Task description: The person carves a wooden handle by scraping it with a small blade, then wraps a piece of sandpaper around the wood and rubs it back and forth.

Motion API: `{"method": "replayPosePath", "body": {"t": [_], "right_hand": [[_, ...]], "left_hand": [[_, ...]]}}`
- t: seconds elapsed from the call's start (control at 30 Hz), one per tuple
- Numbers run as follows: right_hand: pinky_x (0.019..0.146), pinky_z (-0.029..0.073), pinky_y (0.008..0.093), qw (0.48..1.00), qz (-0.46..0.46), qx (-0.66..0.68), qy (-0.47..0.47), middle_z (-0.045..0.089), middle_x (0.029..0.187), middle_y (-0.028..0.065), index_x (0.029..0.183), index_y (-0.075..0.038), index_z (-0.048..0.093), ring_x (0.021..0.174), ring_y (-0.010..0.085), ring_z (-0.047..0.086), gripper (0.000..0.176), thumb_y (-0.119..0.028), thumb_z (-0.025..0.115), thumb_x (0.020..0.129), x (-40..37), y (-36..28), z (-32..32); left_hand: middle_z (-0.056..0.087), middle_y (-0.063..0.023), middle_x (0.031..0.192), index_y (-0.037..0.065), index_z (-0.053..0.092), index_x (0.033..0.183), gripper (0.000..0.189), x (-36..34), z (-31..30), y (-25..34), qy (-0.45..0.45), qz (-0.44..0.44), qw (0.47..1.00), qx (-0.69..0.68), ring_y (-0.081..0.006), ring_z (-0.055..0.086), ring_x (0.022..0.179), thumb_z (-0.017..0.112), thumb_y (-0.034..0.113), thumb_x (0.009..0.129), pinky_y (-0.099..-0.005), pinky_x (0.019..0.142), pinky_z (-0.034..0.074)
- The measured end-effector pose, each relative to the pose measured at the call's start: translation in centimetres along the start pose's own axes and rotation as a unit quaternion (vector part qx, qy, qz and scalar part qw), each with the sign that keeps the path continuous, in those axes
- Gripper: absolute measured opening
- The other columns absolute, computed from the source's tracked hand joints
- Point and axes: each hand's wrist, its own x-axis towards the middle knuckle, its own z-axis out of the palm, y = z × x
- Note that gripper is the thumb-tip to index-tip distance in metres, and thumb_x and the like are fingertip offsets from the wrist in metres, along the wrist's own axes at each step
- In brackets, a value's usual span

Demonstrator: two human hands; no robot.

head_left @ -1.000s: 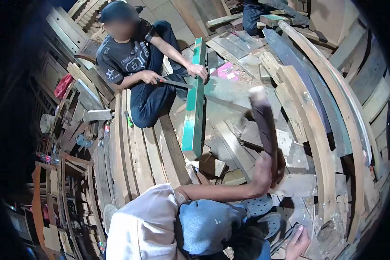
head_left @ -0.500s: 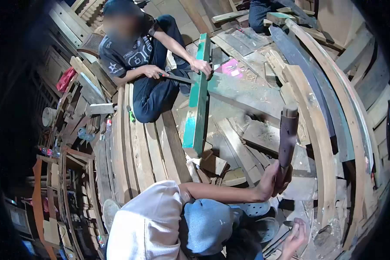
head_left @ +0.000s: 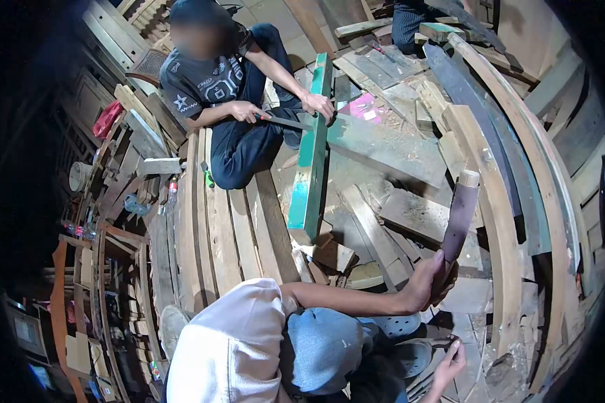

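Observation:
My left hand [head_left: 427, 285], at the end of the arm from the white sleeve [head_left: 228, 342], is closed round the lower end of a thick, dark purplish-brown wooden piece [head_left: 460, 218]. That piece is held up, tilted slightly right, and has a pale round top end. Lower down, at the bottom right, my right hand [head_left: 450, 364] has its fingers drawn together by a small dark object [head_left: 444, 342], too small to name. Beside it are my bent knee in blue jeans [head_left: 326, 352] and grey-blue clogs [head_left: 398, 325]. Several thin strips lie on the floor under my right hand.
Opposite, a seated person [head_left: 212, 87] works a saw-like blade [head_left: 286, 121] against a green-painted beam [head_left: 309, 158]. Long planks [head_left: 218, 235] lie on the left; curved timbers [head_left: 494, 228] run along the right. Offcuts [head_left: 336, 255] litter the floor. Another person's leg [head_left: 405, 30] shows behind.
The wooden piece in my left hand has tilted further right, its pale top shifting right and slightly down. My right hand has moved slightly left and down. The view has shifted a little.

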Motion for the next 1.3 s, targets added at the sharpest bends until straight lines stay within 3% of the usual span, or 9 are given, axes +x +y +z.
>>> {"method": "replayPosePath", "body": {"t": [0.07,0.2,0.47,0.5,0.6,0.8,0.9,1.2,1.3], "right_hand": [[0.063,0.043,0.0328,0.997,-0.040,0.015,0.062,0.060,0.073,0.0094,0.085,0.006,0.058,0.067,0.0160,0.053,0.032,-0.017,0.045,0.104,0.6,0.3,0.7],[0.065,0.044,0.0292,0.997,0.058,0.033,-0.034,0.061,0.075,0.0057,0.090,0.005,0.062,0.070,0.0126,0.054,0.034,-0.020,0.044,0.105,1.9,2.2,-0.1],[0.051,0.039,0.0247,0.983,0.113,0.140,0.030,0.060,0.072,0.0024,0.088,0.001,0.063,0.057,0.0087,0.051,0.039,-0.028,0.045,0.106,1.6,6.6,1.2],[0.070,0.052,0.0259,0.980,0.147,0.132,-0.030,0.065,0.089,0.0029,0.103,-0.004,0.064,0.078,0.0109,0.061,0.032,-0.031,0.048,0.105,1.8,7.0,0.2],[0.069,0.051,0.0252,0.977,0.153,0.147,-0.003,0.065,0.089,0.0031,0.102,-0.004,0.064,0.077,0.0105,0.060,0.031,-0.033,0.052,0.103,1.8,7.6,0.3],[0.071,0.050,0.0282,0.983,0.134,0.106,0.073,0.063,0.094,0.0064,0.120,0.002,0.050,0.078,0.0141,0.059,0.032,-0.013,0.064,0.096,1.3,12.4,2.4],[0.091,0.047,0.0311,0.964,0.196,0.154,0.090,0.063,0.110,0.0116,0.129,0.005,0.045,0.099,0.0188,0.060,0.042,-0.009,0.065,0.094,0.6,13.6,3.6],[0.086,0.049,0.0308,0.957,0.151,0.211,0.130,0.062,0.105,0.0114,0.131,0.005,0.044,0.094,0.0191,0.061,0.040,-0.014,0.059,0.099,-1.0,14.8,4.2],[0.087,0.049,0.0328,0.987,0.088,0.021,0.132,0.060,0.107,0.0137,0.129,0.007,0.046,0.094,0.0218,0.060,0.040,-0.022,0.054,0.102,-0.3,10.4,1.4]], "left_hand": [[0.041,0.0019,0.058,0.010,0.049,0.080,0.056,0.0,-0.1,0.0,-0.013,-0.003,1.000,-0.002,-0.0081,0.034,0.042,0.034,0.060,0.101,-0.0241,0.037,0.027],[0.041,0.0018,0.058,0.009,0.049,0.080,0.056,0.0,-0.1,0.1,-0.009,-0.013,1.000,-0.022,-0.0081,0.033,0.041,0.033,0.059,0.101,-0.0242,0.036,0.027],[0.041,0.0016,0.057,0.008,0.050,0.082,0.057,0.0,-0.4,-0.1,-0.009,-0.022,1.000,0.011,-0.0086,0.033,0.039,0.032,0.058,0.102,-0.0245,0.034,0.028],[0.041,0.0016,0.057,0.008,0.050,0.082,0.057,0.1,-0.5,0.0,-0.010,-0.023,1.000,0.012,-0.0086,0.033,0.039,0.032,0.058,0.102,-0.0245,0.034,0.028],[0.044,-0.0001,0.057,0.006,0.052,0.092,0.066,0.1,-0.8,-0.1,-0.028,-0.036,0.997,0.062,-0.0107,0.040,0.040,0.023,0.065,0.100,-0.0257,0.036,0.034],[0.040,0.0026,0.056,0.008,0.050,0.084,0.054,-0.2,-0.1,0.2,-0.015,-0.047,0.998,0.027,-0.0078,0.034,0.038,0.032,0.056,0.103,-0.0240,0.034,0.028],[0.040,0.0030,0.057,0.009,0.050,0.086,0.051,-0.3,0.0,0.1,-0.023,-0.045,0.998,0.031,-0.0072,0.034,0.039,0.033,0.053,0.104,-0.0236,0.034,0.028],[0.043,-0.0002,0.058,0.007,0.054,0.097,0.065,0.0,-0.2,0.5,-0.062,-0.087,0.990,0.088,-0.0095,0.038,0.040,0.025,0.065,0.100,-0.0246,0.037,0.034],[0.043,0.0015,0.060,0.007,0.051,0.100,0.044,0.4,0.2,1.0,-0.131,-0.081,0.986,0.059,-0.0072,0.037,0.041,0.035,0.048,0.105,-0.0233,0.036,0.030]]}}
